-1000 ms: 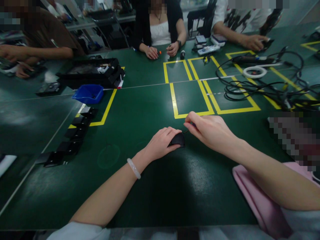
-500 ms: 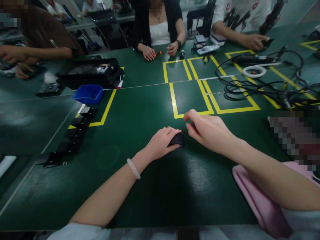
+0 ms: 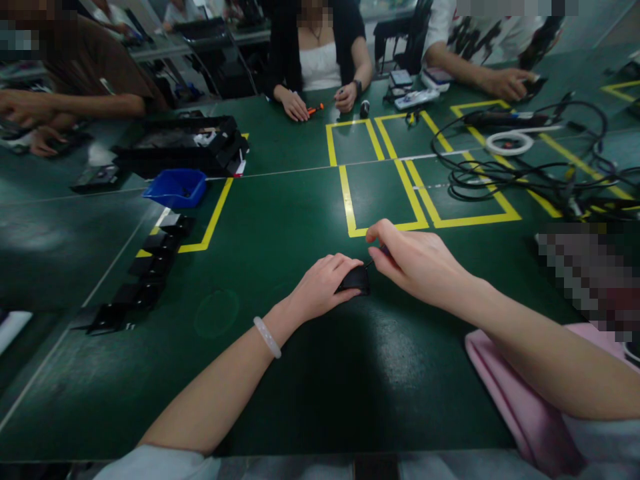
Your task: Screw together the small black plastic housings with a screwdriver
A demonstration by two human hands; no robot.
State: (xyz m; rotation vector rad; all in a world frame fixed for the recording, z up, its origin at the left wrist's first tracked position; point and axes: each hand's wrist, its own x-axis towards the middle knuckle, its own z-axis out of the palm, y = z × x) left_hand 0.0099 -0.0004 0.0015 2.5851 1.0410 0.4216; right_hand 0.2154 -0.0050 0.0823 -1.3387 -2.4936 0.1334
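Fingers (image 3: 345,264) of our left hand (image 3: 314,285) are drawn in narrow, clamping a black part (image 3: 355,280) between thumb and forefinger. The thumb lies along its near side, the forefinger across its far side. On our right hand (image 3: 430,263), thumb and forefinger pinch a slim dark tool (image 3: 370,265); we cannot tell the shape of its handle, which the hand hides. Its shaft points down at the part's far right corner, and we cannot confirm contact.

We find the part low on the green table (image 3: 310,393), midway between the left and right edges, nearer the near edge than the far one, just short of a yellow tape outline (image 3: 360,233). A blue bin (image 3: 173,193) and a row of black pieces (image 3: 160,243) stand towards the left edge; a pink cloth (image 3: 493,367) lies by the near right corner.

We judge the part light, stiff and rather smooth, liable to skid or pivot. Gripping its two long sides, fingertips clear of the shaft, is soundest.
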